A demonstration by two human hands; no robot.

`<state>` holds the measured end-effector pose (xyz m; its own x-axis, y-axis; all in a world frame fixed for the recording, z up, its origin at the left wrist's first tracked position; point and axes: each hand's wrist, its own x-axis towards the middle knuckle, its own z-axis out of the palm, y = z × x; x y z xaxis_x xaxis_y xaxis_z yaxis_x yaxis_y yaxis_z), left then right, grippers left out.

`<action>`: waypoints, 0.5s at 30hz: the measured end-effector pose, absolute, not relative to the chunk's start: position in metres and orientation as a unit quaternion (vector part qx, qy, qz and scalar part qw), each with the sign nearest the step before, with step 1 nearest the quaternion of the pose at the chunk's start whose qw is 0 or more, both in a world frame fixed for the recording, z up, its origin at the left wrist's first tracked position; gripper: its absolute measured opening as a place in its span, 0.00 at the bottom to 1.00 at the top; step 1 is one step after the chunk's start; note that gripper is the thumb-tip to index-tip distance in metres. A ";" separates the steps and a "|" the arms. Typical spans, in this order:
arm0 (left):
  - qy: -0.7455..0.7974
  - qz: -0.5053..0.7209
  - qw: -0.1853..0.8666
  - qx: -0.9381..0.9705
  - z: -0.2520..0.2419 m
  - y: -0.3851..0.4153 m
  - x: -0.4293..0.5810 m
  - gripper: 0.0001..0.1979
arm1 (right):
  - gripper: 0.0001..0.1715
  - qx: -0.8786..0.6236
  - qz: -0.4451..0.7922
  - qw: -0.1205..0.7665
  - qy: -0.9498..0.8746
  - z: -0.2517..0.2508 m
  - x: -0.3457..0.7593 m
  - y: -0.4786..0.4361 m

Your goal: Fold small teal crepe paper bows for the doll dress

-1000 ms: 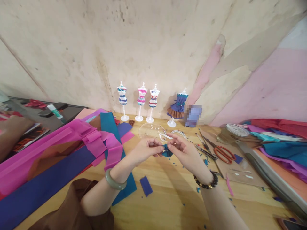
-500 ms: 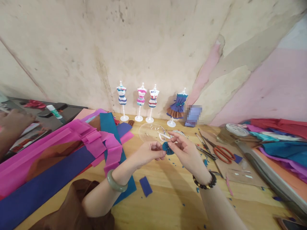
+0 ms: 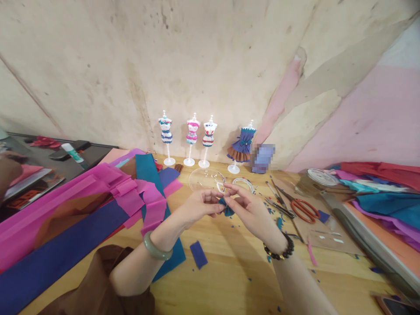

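Note:
A small gathered piece of teal crepe paper [image 3: 228, 211] is pinched between the fingertips of both hands, above the wooden table. My left hand [image 3: 201, 208] closes on its left side, thumb below the index finger. My right hand [image 3: 248, 211] grips its right side with thumb and fingers. Just beyond the fingertips shows a bent white strip [image 3: 220, 187], partly hidden by my right hand; I cannot tell whether it is held. Behind the hands lie a clear round dish [image 3: 193, 178] with tiny pale beads and a white ring-shaped roll [image 3: 252, 186].
Several small dress forms [image 3: 166, 130] stand along the wall, one in a blue and brown paper dress [image 3: 242, 146]. Orange-handled scissors [image 3: 305, 211] and tweezers [image 3: 279, 208] lie right. Crepe paper strips [image 3: 65, 236] cover the left. A blue scrap [image 3: 198, 255] lies in front. A co-worker's arm [image 3: 8, 177] shows far left.
The teal piece has turned between my fingers and looks narrower. My right hand has shifted slightly, uncovering more of the white roll. The co-worker's hand at far left has drawn back.

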<state>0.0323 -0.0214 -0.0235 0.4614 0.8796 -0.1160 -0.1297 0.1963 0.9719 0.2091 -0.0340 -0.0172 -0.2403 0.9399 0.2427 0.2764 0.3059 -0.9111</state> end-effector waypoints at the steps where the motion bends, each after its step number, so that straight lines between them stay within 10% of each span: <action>1: 0.373 0.378 0.679 0.507 -0.024 -0.021 0.033 0.22 | 0.25 -0.449 0.393 0.441 -0.670 -0.018 0.210 -0.033; 15: 0.381 0.468 0.658 0.450 -0.027 -0.021 0.036 0.16 | 0.29 -0.413 0.484 0.452 -0.625 -0.030 0.205 -0.026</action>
<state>0.0360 -0.0210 -0.0269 0.2721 0.9588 -0.0812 -0.2726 0.1578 0.9491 0.2046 -0.0265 -0.0300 -0.2496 0.9542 0.1648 0.0780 0.1894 -0.9788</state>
